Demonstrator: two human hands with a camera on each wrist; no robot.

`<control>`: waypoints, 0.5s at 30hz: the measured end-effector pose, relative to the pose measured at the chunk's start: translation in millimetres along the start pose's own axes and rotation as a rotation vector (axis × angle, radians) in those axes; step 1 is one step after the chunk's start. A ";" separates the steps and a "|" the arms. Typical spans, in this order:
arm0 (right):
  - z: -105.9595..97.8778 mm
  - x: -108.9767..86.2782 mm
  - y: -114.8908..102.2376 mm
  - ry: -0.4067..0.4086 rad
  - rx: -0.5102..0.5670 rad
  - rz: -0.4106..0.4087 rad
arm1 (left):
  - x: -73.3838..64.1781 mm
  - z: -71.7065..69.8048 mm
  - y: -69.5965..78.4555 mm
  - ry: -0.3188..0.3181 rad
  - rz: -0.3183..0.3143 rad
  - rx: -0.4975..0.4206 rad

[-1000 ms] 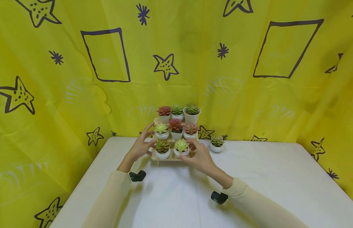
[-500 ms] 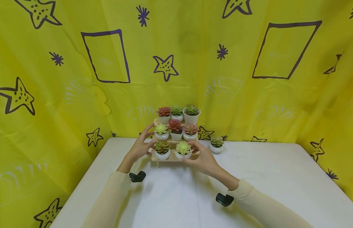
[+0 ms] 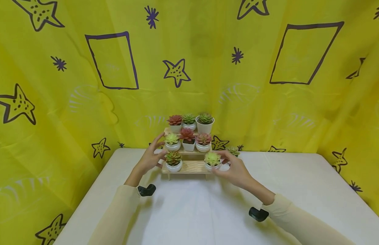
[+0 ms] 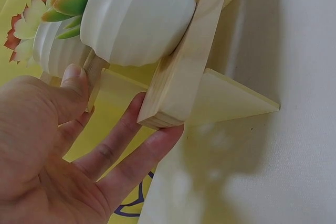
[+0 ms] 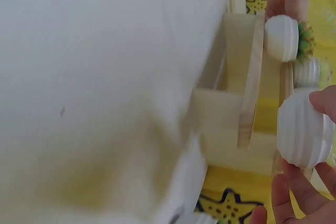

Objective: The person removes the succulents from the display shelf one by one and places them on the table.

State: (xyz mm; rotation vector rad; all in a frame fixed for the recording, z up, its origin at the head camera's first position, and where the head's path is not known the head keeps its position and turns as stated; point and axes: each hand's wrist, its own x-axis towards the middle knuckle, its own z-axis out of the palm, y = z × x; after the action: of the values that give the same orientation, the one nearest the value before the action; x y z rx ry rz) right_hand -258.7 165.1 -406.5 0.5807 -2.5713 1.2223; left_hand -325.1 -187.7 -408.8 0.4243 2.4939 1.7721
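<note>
My right hand (image 3: 235,170) pinches a small white pot (image 5: 304,129) with a pale green succulent (image 3: 212,159) between thumb and fingers. In the head view it overlaps the right end of the bottom step of a three-tier wooden stand (image 3: 191,166); in the right wrist view the pot appears off that shelf's end. At the stand's left side is my left hand (image 3: 150,159), its fingers extended. Two of its fingertips (image 4: 165,137) touch the end of the bottom shelf (image 4: 181,72), while the thumb lies by the middle shelf's edge. A green-brown succulent (image 3: 173,158) stands on the bottom step's left.
Three potted succulents (image 3: 187,136) fill the middle step and three more (image 3: 188,119) the top. Behind my right hand, another succulent (image 3: 233,150) stands on the white table (image 3: 281,183), partly hidden. A yellow patterned curtain (image 3: 201,92) hangs close behind the stand.
My right hand has carried the pale green succulent rightward from the middle of the bottom step to its right end, now covering part of the pot on the table. My left hand stays put.
</note>
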 end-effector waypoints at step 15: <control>-55.1 -0.5 42.1 0.039 -0.054 0.076 | 2.2 -0.6 -3.0 -0.010 0.014 -0.018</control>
State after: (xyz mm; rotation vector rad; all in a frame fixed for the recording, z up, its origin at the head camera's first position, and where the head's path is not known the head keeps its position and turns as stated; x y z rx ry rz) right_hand -274.8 232.4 -401.3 0.4467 -2.6065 1.1719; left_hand -327.9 -188.7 -411.2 0.4501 2.4717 1.7918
